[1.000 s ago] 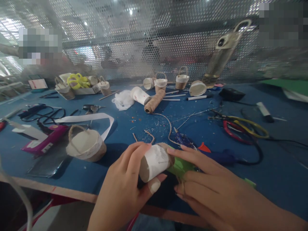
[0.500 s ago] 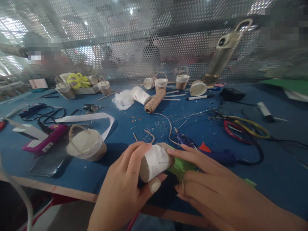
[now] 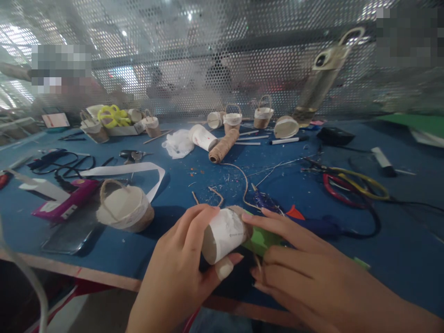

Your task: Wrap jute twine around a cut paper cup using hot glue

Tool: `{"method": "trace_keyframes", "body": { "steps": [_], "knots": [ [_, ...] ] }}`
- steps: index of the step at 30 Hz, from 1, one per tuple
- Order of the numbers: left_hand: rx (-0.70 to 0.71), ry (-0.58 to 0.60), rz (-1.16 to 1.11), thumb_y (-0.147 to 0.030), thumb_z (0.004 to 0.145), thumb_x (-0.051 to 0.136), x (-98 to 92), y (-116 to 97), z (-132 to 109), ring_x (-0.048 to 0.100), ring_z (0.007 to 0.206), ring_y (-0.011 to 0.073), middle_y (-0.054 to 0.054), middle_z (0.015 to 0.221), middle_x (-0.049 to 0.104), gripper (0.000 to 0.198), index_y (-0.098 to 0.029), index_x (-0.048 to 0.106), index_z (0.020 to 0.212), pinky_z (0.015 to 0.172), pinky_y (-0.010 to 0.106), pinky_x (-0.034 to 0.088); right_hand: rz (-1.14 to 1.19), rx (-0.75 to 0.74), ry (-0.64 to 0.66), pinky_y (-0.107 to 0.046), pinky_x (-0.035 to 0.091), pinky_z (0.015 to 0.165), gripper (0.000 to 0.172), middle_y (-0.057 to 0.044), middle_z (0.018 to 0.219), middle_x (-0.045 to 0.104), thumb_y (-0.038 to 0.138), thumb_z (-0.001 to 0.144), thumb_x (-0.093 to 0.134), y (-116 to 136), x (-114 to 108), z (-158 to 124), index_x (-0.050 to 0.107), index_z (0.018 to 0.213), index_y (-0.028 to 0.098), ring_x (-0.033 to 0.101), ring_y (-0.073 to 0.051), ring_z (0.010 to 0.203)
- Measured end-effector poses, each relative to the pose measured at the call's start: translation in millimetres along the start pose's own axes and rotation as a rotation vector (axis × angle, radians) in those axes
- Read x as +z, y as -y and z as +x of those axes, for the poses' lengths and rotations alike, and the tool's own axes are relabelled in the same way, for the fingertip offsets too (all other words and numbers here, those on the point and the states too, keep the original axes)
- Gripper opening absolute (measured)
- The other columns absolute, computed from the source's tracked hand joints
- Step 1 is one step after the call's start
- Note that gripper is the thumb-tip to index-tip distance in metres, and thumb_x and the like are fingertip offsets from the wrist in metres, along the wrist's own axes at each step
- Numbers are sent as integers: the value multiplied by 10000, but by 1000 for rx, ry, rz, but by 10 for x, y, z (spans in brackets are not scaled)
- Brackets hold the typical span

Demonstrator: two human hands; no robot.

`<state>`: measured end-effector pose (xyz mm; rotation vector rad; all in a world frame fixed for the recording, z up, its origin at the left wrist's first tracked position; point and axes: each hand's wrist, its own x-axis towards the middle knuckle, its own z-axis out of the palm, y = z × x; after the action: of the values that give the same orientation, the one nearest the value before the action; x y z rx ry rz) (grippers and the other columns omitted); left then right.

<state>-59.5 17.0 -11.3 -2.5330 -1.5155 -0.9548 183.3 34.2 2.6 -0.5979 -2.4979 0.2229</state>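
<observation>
My left hand [image 3: 176, 273] is wrapped round a white paper cup [image 3: 222, 233] lying on its side, thumb under it with a plaster on the tip. Brown twine [image 3: 244, 187] is wound round the cup's far end and trails up the table to a twine spool [image 3: 222, 145]. My right hand [image 3: 305, 273] presses its index finger on the twine at the cup's end, while its other fingers rest on a green object [image 3: 260, 239] and pinch a strand of twine. A blue glue gun [image 3: 312, 224] lies just beyond my right hand.
A finished twine basket [image 3: 125, 209] with white ribbon [image 3: 128, 170] sits to the left, beside a purple tool [image 3: 64, 203]. Red and yellow cables [image 3: 350, 185] lie on the right. More small baskets [image 3: 262, 113], cups and scissors [image 3: 111, 115] stand along a perforated metal screen [image 3: 208, 60]. The blue table's front edge [image 3: 86, 273] is near.
Almost nothing differs. My right hand has shifted slightly over the green object, with its lower fingers now closer to the cup.
</observation>
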Motion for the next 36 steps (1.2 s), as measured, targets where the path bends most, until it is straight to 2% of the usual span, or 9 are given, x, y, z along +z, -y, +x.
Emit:
{"method": "trace_keyframes", "body": {
  "steps": [3, 7, 9, 16, 24, 30, 34, 36],
  "knots": [
    [-2, -1, 7, -529, 1034, 556, 4, -1, 2, 716, 1172, 285, 143, 1326, 671, 498, -231, 412, 1407, 922, 392, 631, -6, -17, -4, -508, 278, 1320, 306, 5, 774, 737, 177, 1046, 507, -11, 24, -35, 714, 830, 244, 616, -246, 1364],
    [-5, -10, 1, -521, 1042, 542, 5, -6, -3, 725, 1160, 279, 139, 1320, 680, 469, -238, 417, 1394, 903, 382, 635, 56, 12, -48, -452, 227, 1335, 198, 27, 908, 782, 166, 1027, 559, -4, -4, -63, 742, 1013, 241, 538, -198, 1439],
    [-14, -4, -3, -524, 1042, 541, 4, -6, -4, 728, 1165, 278, 136, 1325, 684, 462, -243, 419, 1388, 903, 382, 635, 73, 19, -78, -430, 220, 1336, 174, 33, 955, 792, 152, 1016, 580, 4, -28, -54, 736, 1054, 221, 560, -185, 1420],
    [-8, -14, 1, -558, 1040, 531, 3, 0, 2, 752, 1116, 264, 118, 1284, 717, 467, -242, 433, 1369, 875, 362, 637, 14, -3, -134, -382, 240, 1322, 156, 36, 972, 815, 116, 983, 607, 42, -89, -9, 738, 1012, 195, 603, -183, 1382],
    [-27, -28, 20, -590, 1042, 505, 4, -13, 5, 773, 1041, 246, 96, 1223, 737, 469, -246, 447, 1357, 826, 340, 643, -18, 11, -229, -384, 274, 1318, 195, 42, 919, 806, 141, 1026, 564, 64, -65, -41, 745, 988, 203, 619, -161, 1358],
    [-24, -26, -3, -565, 1031, 551, 25, 5, -3, 733, 1143, 266, 113, 1295, 688, 491, -232, 448, 1376, 882, 362, 632, -89, -75, -65, -341, 206, 1334, 146, 79, 930, 806, 154, 1000, 618, 20, -192, 7, 749, 1005, 217, 654, -142, 1309],
    [-15, -42, -23, -558, 1021, 578, 31, 9, -7, 693, 1193, 271, 128, 1337, 650, 561, -222, 417, 1440, 927, 374, 617, -77, -47, -56, -345, 180, 1340, 158, 90, 913, 797, 153, 1003, 606, 33, -159, 7, 744, 973, 222, 656, -146, 1305],
    [38, -46, -26, -507, 1029, 590, 24, 8, -4, 666, 1208, 271, 127, 1350, 632, 506, -227, 442, 1423, 975, 395, 597, -52, -36, -73, -345, 192, 1337, 163, 82, 929, 798, 148, 1007, 598, 32, -133, 10, 744, 980, 216, 642, -151, 1324]
  ]
}}
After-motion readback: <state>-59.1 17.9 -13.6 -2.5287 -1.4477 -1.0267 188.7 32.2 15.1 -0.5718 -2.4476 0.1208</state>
